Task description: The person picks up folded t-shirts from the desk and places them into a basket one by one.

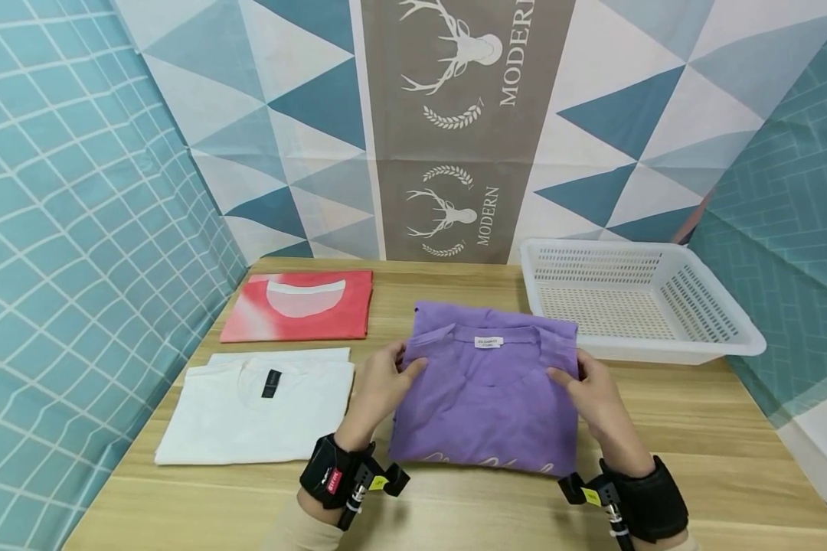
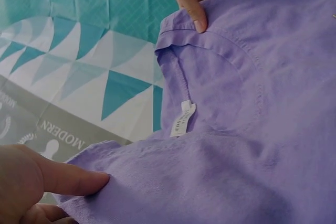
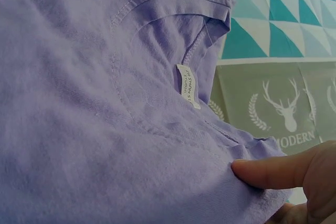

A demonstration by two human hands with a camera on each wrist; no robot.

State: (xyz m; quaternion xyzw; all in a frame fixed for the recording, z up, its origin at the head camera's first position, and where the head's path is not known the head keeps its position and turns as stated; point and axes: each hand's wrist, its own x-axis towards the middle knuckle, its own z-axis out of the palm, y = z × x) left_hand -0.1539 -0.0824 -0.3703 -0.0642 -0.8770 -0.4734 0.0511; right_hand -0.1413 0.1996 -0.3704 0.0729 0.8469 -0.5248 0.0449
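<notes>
1. I see a light wooden table (image 1: 696, 428) filling the lower frame, walled by teal tile-print sheets and a triangle-patterned backdrop with deer emblems.
2. The folded purple cotton T-shirt (image 1: 485, 390) lies at centre frame, collar toward the top; its white neck label's print is too small for me to read.
3. My left hand (image 1: 379, 386) pinches the shirt's upper left edge, thumb on top; the fingers beneath are hidden.
4. My right hand (image 1: 593, 398) pinches the upper right edge the same way, its fingers likewise covered by cloth.
5. A white perforated plastic basket (image 1: 740, 321) sits at right, just beside the shirt.
6. At left lie a folded white T-shirt (image 1: 262, 413) and, above it, a folded red-and-white T-shirt (image 1: 299, 306).
</notes>
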